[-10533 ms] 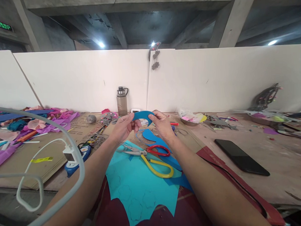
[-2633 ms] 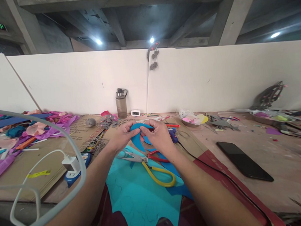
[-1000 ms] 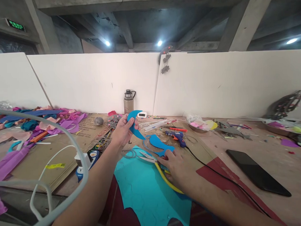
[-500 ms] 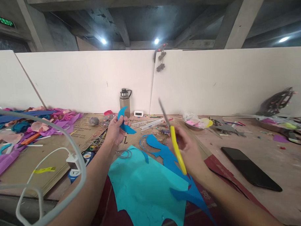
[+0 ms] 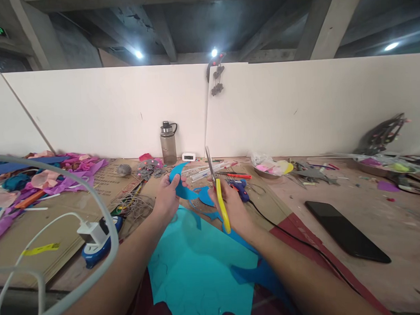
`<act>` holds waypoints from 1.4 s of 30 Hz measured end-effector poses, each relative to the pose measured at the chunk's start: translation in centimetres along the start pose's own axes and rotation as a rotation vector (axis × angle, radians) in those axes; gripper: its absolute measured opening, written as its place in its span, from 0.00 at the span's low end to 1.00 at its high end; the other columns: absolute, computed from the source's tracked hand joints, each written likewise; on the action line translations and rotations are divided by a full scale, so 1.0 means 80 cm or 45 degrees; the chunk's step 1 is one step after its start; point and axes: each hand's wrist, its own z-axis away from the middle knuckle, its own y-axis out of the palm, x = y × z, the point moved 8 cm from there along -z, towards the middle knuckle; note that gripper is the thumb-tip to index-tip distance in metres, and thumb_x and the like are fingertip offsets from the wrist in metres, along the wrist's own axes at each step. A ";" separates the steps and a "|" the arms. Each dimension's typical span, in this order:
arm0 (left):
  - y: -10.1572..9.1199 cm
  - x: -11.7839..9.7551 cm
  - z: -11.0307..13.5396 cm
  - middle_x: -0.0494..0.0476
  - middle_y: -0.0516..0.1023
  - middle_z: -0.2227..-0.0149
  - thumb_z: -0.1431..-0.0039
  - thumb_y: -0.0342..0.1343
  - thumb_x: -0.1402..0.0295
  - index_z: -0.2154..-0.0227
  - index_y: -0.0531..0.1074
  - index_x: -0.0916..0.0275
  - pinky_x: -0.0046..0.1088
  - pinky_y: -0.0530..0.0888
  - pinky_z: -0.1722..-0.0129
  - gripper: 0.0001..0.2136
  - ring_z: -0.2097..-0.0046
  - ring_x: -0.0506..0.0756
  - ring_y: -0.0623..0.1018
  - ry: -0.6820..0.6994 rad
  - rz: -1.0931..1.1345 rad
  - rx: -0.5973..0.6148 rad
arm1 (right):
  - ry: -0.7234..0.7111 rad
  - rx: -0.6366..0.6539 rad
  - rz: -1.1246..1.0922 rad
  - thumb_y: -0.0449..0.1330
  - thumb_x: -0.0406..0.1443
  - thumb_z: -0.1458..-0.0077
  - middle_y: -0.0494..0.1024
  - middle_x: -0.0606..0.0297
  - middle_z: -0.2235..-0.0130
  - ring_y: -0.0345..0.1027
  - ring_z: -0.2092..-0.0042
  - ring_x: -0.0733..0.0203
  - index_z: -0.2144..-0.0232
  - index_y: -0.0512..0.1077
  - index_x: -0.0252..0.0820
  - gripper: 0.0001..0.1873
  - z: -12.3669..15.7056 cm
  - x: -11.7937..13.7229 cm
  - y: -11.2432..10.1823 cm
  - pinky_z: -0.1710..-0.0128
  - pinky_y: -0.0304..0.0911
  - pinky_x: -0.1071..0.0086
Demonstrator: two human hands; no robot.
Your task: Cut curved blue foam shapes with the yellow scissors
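My left hand (image 5: 168, 195) pinches a small curved piece of blue sheet (image 5: 181, 189), which looks like felt or craft foam, above the work surface. In my right hand (image 5: 232, 207) is a pair of scissors (image 5: 221, 200) with yellow handles, the blades pointing up and away from me. The scissors are a little apart from the curved piece. Beneath my forearms lies a large turquoise sheet (image 5: 203, 268) with cut edges and faint drawn outlines. Darker blue offcuts (image 5: 248, 273) rest on it and beside it, partly hidden by my right arm.
A glue gun (image 5: 241, 189) with a black cord lies beyond my right hand. A water bottle (image 5: 168, 143) and a small digital clock (image 5: 188, 157) stand by the white partition. A phone (image 5: 346, 231) is at right, a power strip (image 5: 99, 246) at left. A pale curved tube crosses the left foreground.
My right hand has brought the scissors leftward, closer to my left hand. The curved blue piece has come lower and nearer. The view has shifted slightly, and the glue gun now shows.
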 end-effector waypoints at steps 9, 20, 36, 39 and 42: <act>0.016 -0.002 0.008 0.50 0.74 0.74 0.48 0.68 0.64 0.71 0.71 0.63 0.26 0.74 0.68 0.12 0.72 0.48 0.73 -0.045 0.138 0.104 | -0.094 0.108 0.548 0.55 0.27 0.45 0.76 0.55 0.54 0.70 0.53 0.53 0.49 0.69 0.40 0.21 0.002 0.014 0.000 0.53 0.64 0.63; 0.033 -0.002 0.016 0.50 0.72 0.72 0.41 0.62 0.67 0.69 0.70 0.62 0.26 0.73 0.69 0.07 0.72 0.48 0.72 -0.069 0.214 0.247 | -0.031 0.172 0.753 0.55 0.27 0.47 0.76 0.53 0.50 0.72 0.51 0.50 0.46 0.70 0.42 0.25 0.006 0.032 -0.004 0.52 0.66 0.63; 0.036 0.001 0.019 0.50 0.71 0.72 0.45 0.66 0.64 0.70 0.69 0.62 0.27 0.71 0.70 0.11 0.72 0.48 0.70 -0.074 0.164 0.247 | -0.081 0.095 0.843 0.55 0.34 0.40 0.77 0.53 0.53 0.73 0.55 0.49 0.46 0.70 0.44 0.19 0.006 0.033 -0.006 0.58 0.65 0.64; 0.037 0.002 0.021 0.50 0.71 0.72 0.45 0.66 0.64 0.70 0.70 0.62 0.28 0.71 0.70 0.11 0.72 0.48 0.71 -0.088 0.158 0.253 | -0.089 0.087 0.861 0.55 0.34 0.39 0.77 0.52 0.54 0.73 0.56 0.49 0.47 0.70 0.44 0.19 0.006 0.033 -0.006 0.59 0.65 0.64; 0.038 0.002 0.021 0.50 0.72 0.72 0.44 0.66 0.64 0.69 0.70 0.62 0.28 0.72 0.69 0.10 0.72 0.48 0.71 -0.087 0.157 0.251 | -0.091 0.089 0.868 0.54 0.33 0.40 0.76 0.53 0.54 0.73 0.57 0.49 0.47 0.71 0.44 0.19 0.006 0.034 -0.006 0.60 0.64 0.64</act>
